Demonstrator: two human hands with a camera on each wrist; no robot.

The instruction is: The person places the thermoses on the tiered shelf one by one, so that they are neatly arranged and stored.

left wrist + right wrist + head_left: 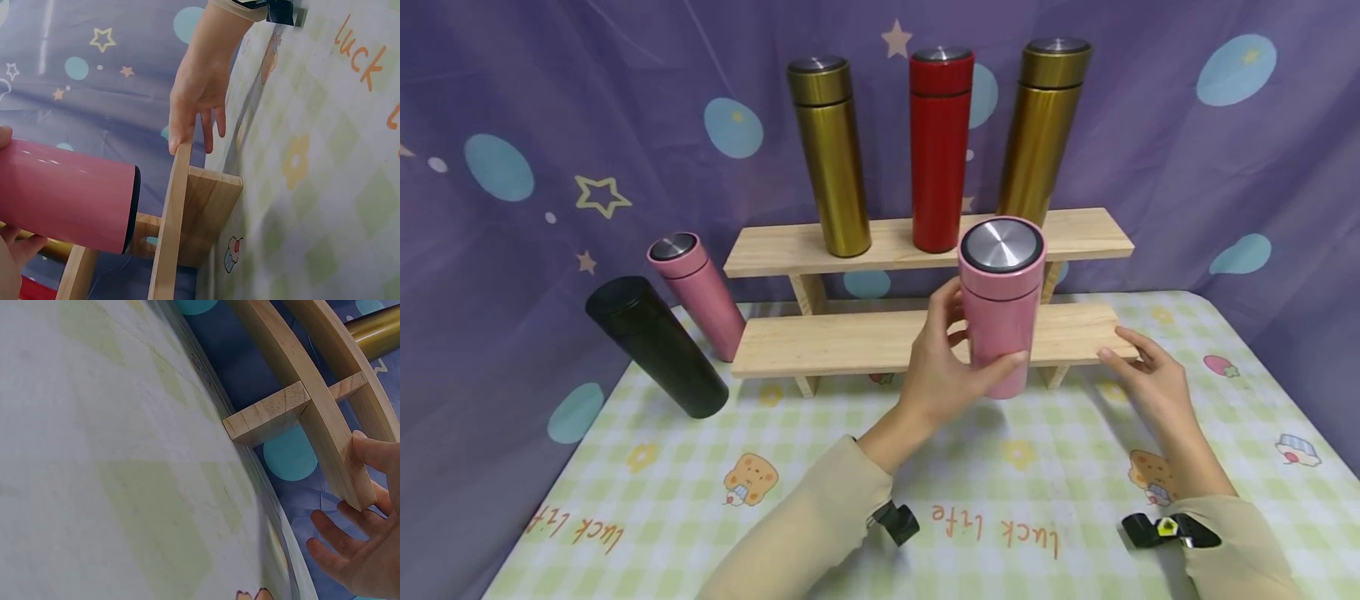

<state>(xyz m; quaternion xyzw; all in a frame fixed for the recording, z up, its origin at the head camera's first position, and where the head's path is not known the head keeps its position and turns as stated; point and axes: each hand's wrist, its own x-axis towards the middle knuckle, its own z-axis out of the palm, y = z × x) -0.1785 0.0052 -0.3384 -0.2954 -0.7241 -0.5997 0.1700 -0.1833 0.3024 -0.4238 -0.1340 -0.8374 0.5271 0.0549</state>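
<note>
A pink thermos bottle (997, 325) with a silver-topped lid is held upright by my left hand (942, 367), in front of the lower tier of a two-tier wooden shelf (827, 343). Fingers wrap its far side and the thumb lies across the front. In the left wrist view, the bottle's dark-rimmed base (69, 194) hangs apart from the board. At the lower board's right end, my right hand (1153, 387) pinches the wood between thumb and fingers. The right wrist view shows this grip on the board end (344, 456), with the other fingers spread.
On the upper tier stand a gold thermos (835, 167), a red thermos (940, 158) and another gold thermos (1043, 133). Left of the shelf, a black thermos (658, 346) and a second pink thermos (700, 296) stand on the checked tablecloth (700, 517). A purple curtain hangs behind.
</note>
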